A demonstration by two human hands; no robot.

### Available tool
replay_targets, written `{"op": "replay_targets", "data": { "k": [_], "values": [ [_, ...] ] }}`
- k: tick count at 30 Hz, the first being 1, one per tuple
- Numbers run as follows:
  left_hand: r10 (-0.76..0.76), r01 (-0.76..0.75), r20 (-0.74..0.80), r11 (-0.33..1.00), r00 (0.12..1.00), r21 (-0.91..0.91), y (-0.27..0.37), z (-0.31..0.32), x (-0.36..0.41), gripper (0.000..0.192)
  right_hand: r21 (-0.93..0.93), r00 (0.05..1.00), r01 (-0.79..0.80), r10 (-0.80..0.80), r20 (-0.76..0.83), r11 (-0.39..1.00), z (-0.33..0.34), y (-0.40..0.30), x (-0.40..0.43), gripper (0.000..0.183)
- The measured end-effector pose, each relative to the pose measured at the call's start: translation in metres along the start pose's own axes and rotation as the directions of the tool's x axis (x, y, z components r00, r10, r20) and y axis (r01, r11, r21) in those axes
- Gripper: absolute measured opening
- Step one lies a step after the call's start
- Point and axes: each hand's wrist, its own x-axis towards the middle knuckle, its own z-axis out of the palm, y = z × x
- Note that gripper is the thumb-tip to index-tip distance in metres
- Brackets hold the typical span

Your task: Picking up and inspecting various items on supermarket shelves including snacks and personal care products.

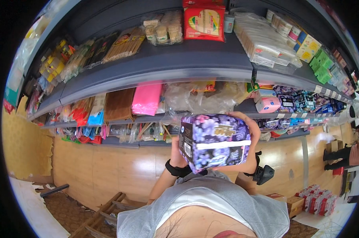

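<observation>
Both hands hold a purple and black floral soft pack (221, 139) in front of my chest. It looks like a pack of sanitary pads, with a white strip across its face. My left hand (177, 152) grips the pack's left side, its fingers partly hidden. Around the right side wraps my right hand (254, 134), fingers over the top corner and the lower edge. Beyond the pack, on the middle shelf, lie similar dark floral packs (306, 99), a pink and white pack (268, 104) and crumpled clear plastic wrap (207, 96).
The upper shelf (167, 58) bears bundled chopsticks (124, 44), toothpick jars (162, 33), a red packet (203, 22) and bagged cotton swabs (258, 40). A wooden ladder (100, 215) is behind me at left. Cartons (295, 205) and red-white packs (317, 200) stand at right. Another person (346, 154) is farther right.
</observation>
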Motion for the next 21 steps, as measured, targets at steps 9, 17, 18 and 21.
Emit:
{"op": "replay_targets", "data": {
  "k": [9,17,18,21],
  "values": [
    [-0.076,0.075,0.055,0.997,0.996,0.006,-0.023,0.000,0.017,0.050,-0.020,0.997,0.034,-0.035,-0.063,0.999,0.004,-0.002,0.000,0.120],
    [-0.003,0.008,-0.014,0.938,1.000,0.348,0.008,0.034,0.011,0.051,0.048,0.993,-0.038,0.043,-0.107,0.998,-0.001,0.008,0.001,0.121],
    [0.008,0.000,-0.019,0.919,1.000,0.395,0.013,0.038,0.008,0.051,0.047,0.990,-0.041,0.047,-0.135,0.998,0.002,0.007,0.004,0.109],
    [-0.035,0.022,0.395,0.999,0.918,0.038,0.011,0.010,0.014,0.056,-0.197,0.995,-0.087,0.096,0.037,0.976,-0.001,0.005,0.014,0.094]
  ]
}}
